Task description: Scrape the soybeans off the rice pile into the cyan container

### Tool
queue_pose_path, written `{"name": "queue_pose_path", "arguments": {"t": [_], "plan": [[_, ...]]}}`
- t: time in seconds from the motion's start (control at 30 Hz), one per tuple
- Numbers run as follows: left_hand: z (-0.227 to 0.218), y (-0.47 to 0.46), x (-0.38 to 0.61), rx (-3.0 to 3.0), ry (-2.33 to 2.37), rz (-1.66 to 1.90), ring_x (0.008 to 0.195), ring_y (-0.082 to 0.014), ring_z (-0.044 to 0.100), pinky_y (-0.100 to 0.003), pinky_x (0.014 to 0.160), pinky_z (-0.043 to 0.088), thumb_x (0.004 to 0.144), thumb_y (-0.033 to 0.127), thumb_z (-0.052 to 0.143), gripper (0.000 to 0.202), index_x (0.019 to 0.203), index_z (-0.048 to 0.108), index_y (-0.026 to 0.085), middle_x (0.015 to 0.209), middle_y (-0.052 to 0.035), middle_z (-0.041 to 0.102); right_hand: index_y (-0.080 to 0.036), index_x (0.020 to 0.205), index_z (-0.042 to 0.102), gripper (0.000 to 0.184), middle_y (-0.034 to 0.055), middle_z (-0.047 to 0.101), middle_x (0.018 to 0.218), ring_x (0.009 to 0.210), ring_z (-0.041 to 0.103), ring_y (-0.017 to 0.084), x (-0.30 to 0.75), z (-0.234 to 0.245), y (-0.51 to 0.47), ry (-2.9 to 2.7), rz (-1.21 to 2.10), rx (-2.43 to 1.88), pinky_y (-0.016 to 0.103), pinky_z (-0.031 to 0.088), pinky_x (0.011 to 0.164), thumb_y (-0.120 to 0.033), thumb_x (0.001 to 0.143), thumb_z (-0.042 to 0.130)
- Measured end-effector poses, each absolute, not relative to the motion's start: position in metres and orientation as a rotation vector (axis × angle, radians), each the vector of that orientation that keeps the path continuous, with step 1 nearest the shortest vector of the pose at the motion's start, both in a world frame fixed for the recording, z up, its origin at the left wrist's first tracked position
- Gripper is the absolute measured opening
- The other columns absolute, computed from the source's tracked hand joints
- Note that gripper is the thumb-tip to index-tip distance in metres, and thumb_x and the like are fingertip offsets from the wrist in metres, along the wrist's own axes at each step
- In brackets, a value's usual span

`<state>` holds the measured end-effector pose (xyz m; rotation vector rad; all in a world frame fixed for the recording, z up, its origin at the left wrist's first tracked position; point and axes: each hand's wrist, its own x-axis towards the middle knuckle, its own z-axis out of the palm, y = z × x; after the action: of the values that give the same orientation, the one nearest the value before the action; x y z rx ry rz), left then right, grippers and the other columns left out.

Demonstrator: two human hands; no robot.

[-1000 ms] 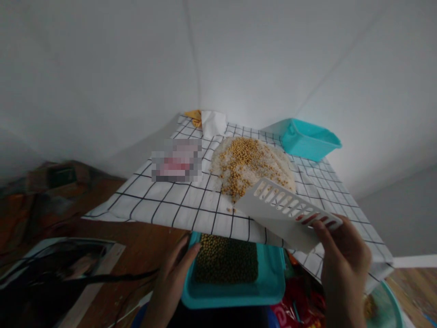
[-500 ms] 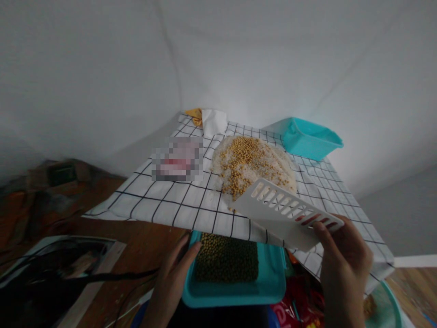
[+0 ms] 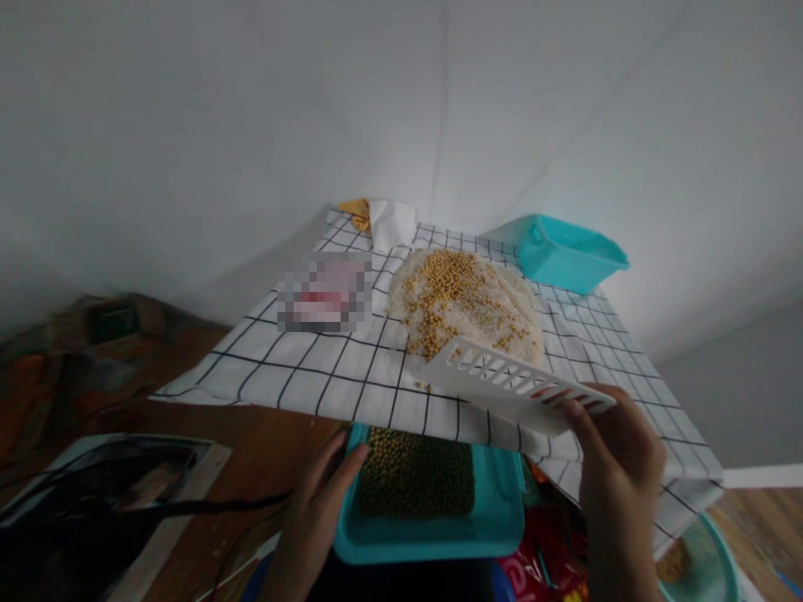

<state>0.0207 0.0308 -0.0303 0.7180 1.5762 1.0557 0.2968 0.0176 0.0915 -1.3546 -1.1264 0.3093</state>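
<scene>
My right hand [image 3: 618, 460] grips a white slotted plastic scoop [image 3: 502, 385] by its near end. The scoop's far edge rests at the near side of a heap of white rice mixed with yellow soybeans [image 3: 461, 301] on a black-gridded white cloth [image 3: 326, 368]. My left hand [image 3: 319, 506] holds the left rim of a teal tray [image 3: 495, 522] below the table edge. The tray is filled with a layer of soybeans [image 3: 414, 481].
A second teal bin [image 3: 568, 251] stands at the cloth's far right by the wall. Folded white paper [image 3: 392, 224] and a yellow scrap lie at the far edge. A blurred pink item [image 3: 326, 293] lies left of the heap. Wooden floor and dark clutter lie to the left.
The scoop has tilted flatter and shifted slightly left and lower against the heap. My left hand and the tray have stayed put.
</scene>
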Motion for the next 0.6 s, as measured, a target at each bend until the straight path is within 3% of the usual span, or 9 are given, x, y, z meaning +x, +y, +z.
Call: {"name": "queue_pose_path", "arguments": {"t": [0.1,0.3,0.6], "plan": [[-0.027,0.03,0.021,0.731,1.552,1.056,0.119,-0.0339,0.064,-0.043,0.105,0.048,0.06,0.049,0.081,0.042,0.094,0.076,0.025,0.109,-0.0064,0.077,-0.021,0.09,0.069,0.016,0.0031,0.071,0.08,0.075,0.067,0.018,0.302,0.091,0.011,-1.176,0.359,-1.357,0.029,0.053,0.064,-0.03,0.079,0.075],[-0.028,0.03,0.022,0.717,1.491,1.049,0.131,-0.034,0.055,-0.046,0.116,0.035,0.067,0.053,0.076,0.051,0.106,0.074,0.021,0.131,-0.0091,0.069,-0.021,0.084,0.07,0.016,0.0017,0.068,0.075,0.072,0.063,0.017,0.317,0.086,0.007,-1.05,0.33,-1.28,0.029,0.047,0.064,-0.03,0.074,0.079],[-0.019,0.03,0.025,0.71,1.541,1.13,0.121,-0.0359,0.063,-0.048,0.107,0.047,0.062,0.046,0.082,0.042,0.096,0.077,0.022,0.106,-0.0074,0.078,-0.018,0.083,0.07,0.02,0.0033,0.069,0.081,0.076,0.062,0.018,0.315,0.087,0.031,-0.873,0.14,-1.299,0.032,0.045,0.073,-0.035,0.076,0.077]]}}
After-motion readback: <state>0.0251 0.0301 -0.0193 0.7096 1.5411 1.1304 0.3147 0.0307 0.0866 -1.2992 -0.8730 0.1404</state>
